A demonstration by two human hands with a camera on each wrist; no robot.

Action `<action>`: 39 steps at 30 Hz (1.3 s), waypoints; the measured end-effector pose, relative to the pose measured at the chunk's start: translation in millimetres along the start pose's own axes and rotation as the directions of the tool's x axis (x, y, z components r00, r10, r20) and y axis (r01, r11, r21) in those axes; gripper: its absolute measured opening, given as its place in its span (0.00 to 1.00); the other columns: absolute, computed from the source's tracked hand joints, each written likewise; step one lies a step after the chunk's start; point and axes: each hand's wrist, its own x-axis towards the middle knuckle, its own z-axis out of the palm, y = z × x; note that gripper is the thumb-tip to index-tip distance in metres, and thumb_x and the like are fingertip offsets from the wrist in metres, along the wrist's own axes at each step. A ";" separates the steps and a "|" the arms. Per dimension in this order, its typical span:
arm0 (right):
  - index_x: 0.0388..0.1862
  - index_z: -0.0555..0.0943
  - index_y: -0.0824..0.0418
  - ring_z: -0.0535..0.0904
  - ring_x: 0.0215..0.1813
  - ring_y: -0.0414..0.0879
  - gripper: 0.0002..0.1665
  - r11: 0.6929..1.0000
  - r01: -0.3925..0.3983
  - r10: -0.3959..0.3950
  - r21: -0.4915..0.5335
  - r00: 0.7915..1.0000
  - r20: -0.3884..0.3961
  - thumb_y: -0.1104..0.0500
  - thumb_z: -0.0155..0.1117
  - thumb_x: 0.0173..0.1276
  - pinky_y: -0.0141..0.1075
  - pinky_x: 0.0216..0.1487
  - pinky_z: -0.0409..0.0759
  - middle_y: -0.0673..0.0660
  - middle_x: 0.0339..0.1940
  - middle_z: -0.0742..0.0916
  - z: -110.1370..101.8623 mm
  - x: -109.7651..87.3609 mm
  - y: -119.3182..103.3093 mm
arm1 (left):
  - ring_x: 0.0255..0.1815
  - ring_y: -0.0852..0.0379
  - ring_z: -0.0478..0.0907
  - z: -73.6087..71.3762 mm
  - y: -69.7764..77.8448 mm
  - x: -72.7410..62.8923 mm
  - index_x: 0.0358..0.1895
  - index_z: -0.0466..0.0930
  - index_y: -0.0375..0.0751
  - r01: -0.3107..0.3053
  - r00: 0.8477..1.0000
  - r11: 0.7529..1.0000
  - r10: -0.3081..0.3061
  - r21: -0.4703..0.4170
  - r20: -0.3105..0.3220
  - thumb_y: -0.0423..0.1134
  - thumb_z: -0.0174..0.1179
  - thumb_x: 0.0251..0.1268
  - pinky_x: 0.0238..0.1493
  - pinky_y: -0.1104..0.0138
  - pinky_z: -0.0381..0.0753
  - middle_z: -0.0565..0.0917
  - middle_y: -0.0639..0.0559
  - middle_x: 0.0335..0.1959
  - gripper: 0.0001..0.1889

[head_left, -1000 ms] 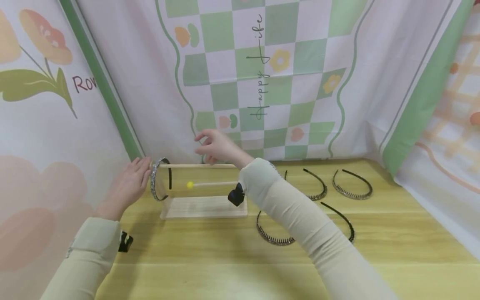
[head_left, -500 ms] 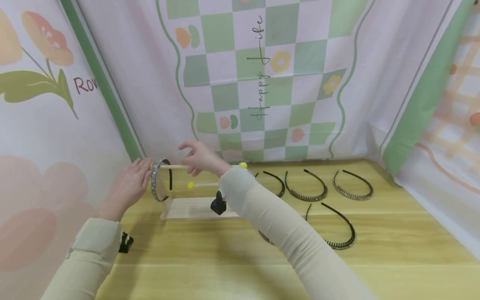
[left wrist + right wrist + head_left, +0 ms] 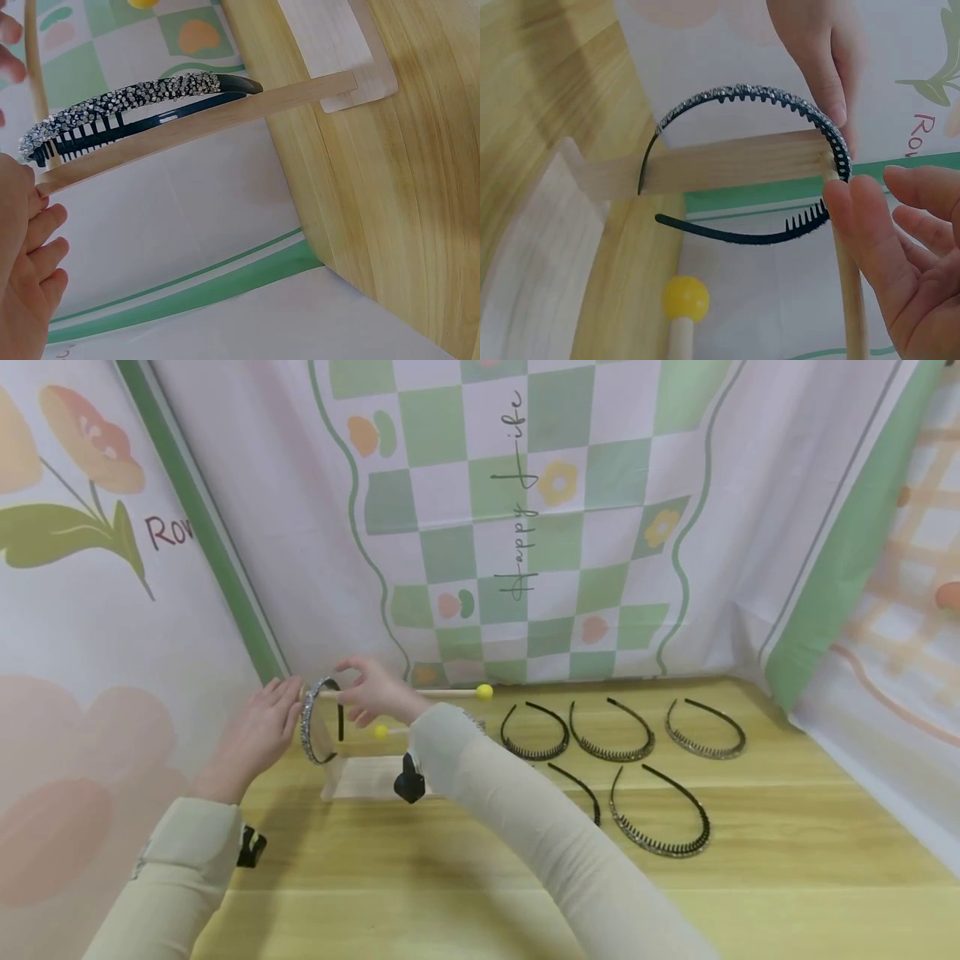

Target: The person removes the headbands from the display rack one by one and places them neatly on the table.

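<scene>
A rhinestone-studded toothed headband (image 3: 306, 727) hangs on the upper rod (image 3: 450, 694) of a wooden stand, close against the upright (image 3: 735, 165). My left hand (image 3: 251, 743) rests its extended fingers against the top of that upright, on the outer side. Just right of the headband is my right hand (image 3: 377, 695), its fingers spread and loosely bent. In the right wrist view its fingertips (image 3: 844, 199) are at the rod beside the headband's toothed edge; contact with the band cannot be told. The stand's pale base (image 3: 367, 775) is partly hidden behind the right forearm.
Several more headbands (image 3: 660, 847) lie on the wooden table (image 3: 787, 835) to the right, one partly covered by the right sleeve. Yellow balls (image 3: 485, 692) cap the rod ends. A lower rod sits under the upper one. Printed curtains (image 3: 435, 493) enclose the back and sides.
My right hand has moved left and down along the upper rod to the hanging headband, uncovering the rod's yellow end and more headbands on the table. My left hand has stayed in place.
</scene>
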 end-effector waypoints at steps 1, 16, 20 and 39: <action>0.64 0.67 0.60 0.81 0.36 0.62 0.29 1.000 -0.001 0.001 0.014 1.000 0.001 0.67 0.60 0.64 0.40 0.25 0.84 0.66 0.38 0.83 2.0 0.8 0.5 | 0.65 0.29 0.50 0.2 -0.3 0.0 0.66 0.52 0.23 0.000 1.000 1.000 0.000 0.000 0.000 0.38 0.37 0.75 0.69 0.49 0.44 0.57 0.26 0.65 0.25; 0.65 0.65 0.61 0.81 0.37 0.63 0.31 0.990 -0.037 0.032 0.133 0.999 0.041 0.74 0.56 0.63 0.40 0.24 0.83 0.69 0.41 0.82 22.0 6.6 1.3 | 0.66 0.30 0.51 1.2 -2.2 0.0 0.66 0.53 0.23 0.005 1.000 1.000 -0.005 -0.005 -0.013 0.38 0.37 0.75 0.68 0.49 0.45 0.58 0.27 0.65 0.24; 0.67 0.63 0.60 0.83 0.31 0.56 0.34 0.989 -0.057 0.049 0.139 0.997 0.062 0.75 0.55 0.62 0.38 0.25 0.83 0.66 0.39 0.83 23.8 7.3 1.0 | 0.66 0.30 0.50 1.5 -2.2 0.0 0.67 0.52 0.23 0.009 1.000 1.000 -0.009 -0.004 -0.005 0.38 0.37 0.75 0.69 0.49 0.44 0.57 0.27 0.65 0.25; 0.66 0.66 0.60 0.82 0.28 0.55 0.31 0.979 -0.092 0.078 0.183 0.993 0.086 0.72 0.56 0.64 0.39 0.26 0.84 0.68 0.41 0.82 24.2 12.4 5.9 | 0.65 0.30 0.52 2.0 -2.7 0.0 0.65 0.54 0.22 -0.012 0.999 1.000 0.012 0.006 -0.042 0.35 0.39 0.74 0.68 0.49 0.46 0.59 0.27 0.64 0.24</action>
